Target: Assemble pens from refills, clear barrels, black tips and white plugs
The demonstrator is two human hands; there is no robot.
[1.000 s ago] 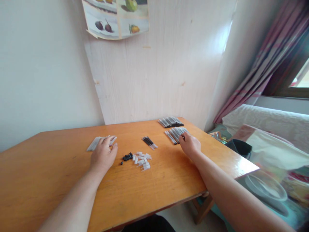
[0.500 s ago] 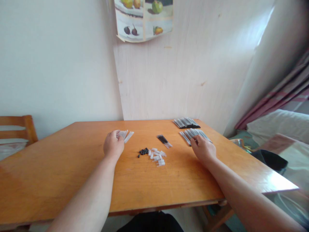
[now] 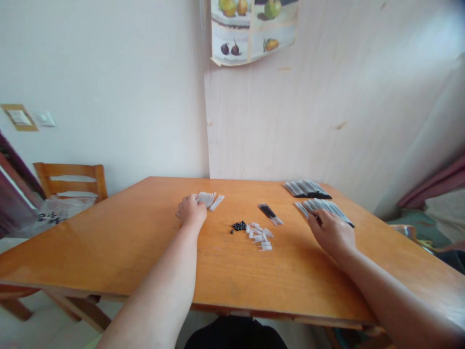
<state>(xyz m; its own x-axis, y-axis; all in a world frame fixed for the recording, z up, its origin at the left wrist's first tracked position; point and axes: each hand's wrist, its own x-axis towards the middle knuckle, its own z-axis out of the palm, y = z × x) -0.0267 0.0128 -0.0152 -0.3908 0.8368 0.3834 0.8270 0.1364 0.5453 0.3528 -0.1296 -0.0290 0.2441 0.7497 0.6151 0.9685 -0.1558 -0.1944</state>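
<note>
My left hand (image 3: 191, 212) rests on the wooden table (image 3: 109, 232), fingers curled on the near end of a small bundle of clear tubes (image 3: 211, 199). My right hand (image 3: 331, 232) lies at the near edge of a row of grey pens (image 3: 323, 207), pinching one dark pen between thumb and fingers. Between the hands sit a heap of tiny black caps (image 3: 239, 226), a scatter of short clear plastic pieces (image 3: 259, 234) and a few black refills (image 3: 269, 213). A second, darker row of pens (image 3: 306, 189) lies farther back by the wall.
A wooden chair (image 3: 71, 178) stands at the table's left end with a plastic bag (image 3: 54, 213) on its seat. A fruit poster (image 3: 254, 26) hangs on the wall panel. A curtain (image 3: 436, 184) and bedding are at the right.
The view has swung left, bringing the chair into sight. My left hand has closed from flat over the clear tubes to curled on them. My right hand stays at the grey pens.
</note>
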